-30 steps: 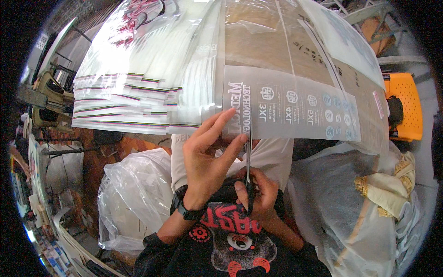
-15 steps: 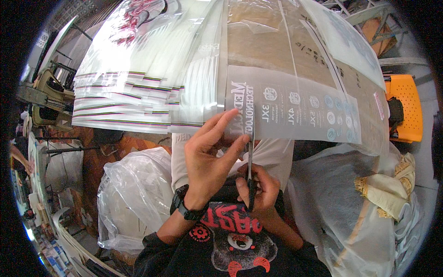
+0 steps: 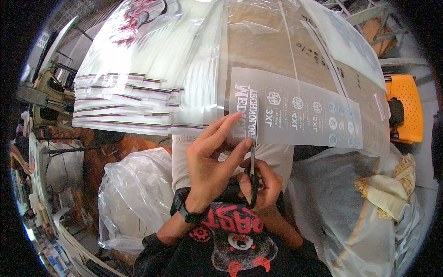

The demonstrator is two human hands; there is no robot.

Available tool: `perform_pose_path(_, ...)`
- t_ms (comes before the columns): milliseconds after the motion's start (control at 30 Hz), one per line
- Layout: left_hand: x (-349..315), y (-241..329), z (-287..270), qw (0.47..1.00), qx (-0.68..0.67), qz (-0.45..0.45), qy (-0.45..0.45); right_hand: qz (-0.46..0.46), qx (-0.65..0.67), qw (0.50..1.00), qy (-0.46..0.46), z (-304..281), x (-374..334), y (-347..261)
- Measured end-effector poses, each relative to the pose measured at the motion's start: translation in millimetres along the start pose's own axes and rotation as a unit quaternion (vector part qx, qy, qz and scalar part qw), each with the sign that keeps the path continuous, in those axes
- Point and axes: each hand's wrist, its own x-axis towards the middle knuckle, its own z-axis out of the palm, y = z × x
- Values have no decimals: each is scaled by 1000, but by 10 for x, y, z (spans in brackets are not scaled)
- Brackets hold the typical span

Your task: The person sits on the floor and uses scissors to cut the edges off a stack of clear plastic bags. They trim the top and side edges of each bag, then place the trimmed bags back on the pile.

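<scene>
A translucent printed film sheet with white lettering and blue-white emblems lies across the near edge of the table. My left hand, with a black watch on its wrist, grips the sheet's near left part between thumb and fingers. My right hand is closed round the black handles of a pair of scissors. Their blades point away from me and cross the sheet's near edge, just right of the left thumb, between the large lettering and the smaller prints. Part of the left fingers shows through or behind the film.
Stacked film sheets with striped edges cover the table's left side. Brown board under clear plastic lies beyond the sheet. A plastic bag sits below left, a yellowish cloth on grey plastic at right, and an orange chair beyond.
The printed sheet has shifted slightly right and toward me. Both hands and the scissors have moved a little to the right with it, and the blades sit at a slightly different angle.
</scene>
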Motion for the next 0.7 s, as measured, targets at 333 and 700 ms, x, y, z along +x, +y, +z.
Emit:
perform_pose_path(333, 35, 74, -31, 1000, 9, -8, -6, -32, 33, 999, 2, 11, 110, -44)
perform_pose_path(700, 41, 79, -38, 1000, -16, -9, -4, -67, 31, 997, 14, 50, 270, -89)
